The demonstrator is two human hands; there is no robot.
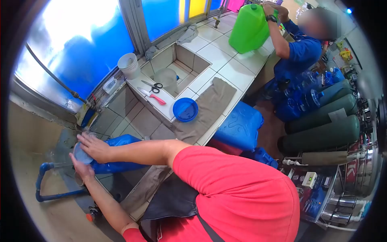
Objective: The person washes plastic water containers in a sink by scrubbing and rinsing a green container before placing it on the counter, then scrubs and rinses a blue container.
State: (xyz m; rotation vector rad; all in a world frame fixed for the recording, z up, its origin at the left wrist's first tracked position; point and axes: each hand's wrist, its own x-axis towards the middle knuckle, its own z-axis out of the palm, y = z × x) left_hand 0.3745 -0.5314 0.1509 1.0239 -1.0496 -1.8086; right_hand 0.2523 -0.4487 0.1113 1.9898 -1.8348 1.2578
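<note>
My right hand (96, 149) lies with its fingers stretched along the top of a pale blue round piece (82, 155), which may be a lid or the end of a container. From below, my left hand (83, 168) cups the same piece, so it sits between both palms. A large blue jug (123, 141) lies in the tiled sink beneath my right forearm, partly hidden by it. Whether the round piece is joined to the jug, I cannot tell. Near my hands, a blue pipe (41, 181) bends along the wall.
On the tiled counter are a red-handled knife (155, 98), scissors (153, 85), a blue bowl (185, 109), a brown cloth (209, 105) and a white bucket (128, 65). Another person (300, 48) handles a green jug (250, 30). Blue containers (240, 125) and green cylinders (322, 133) stand beyond.
</note>
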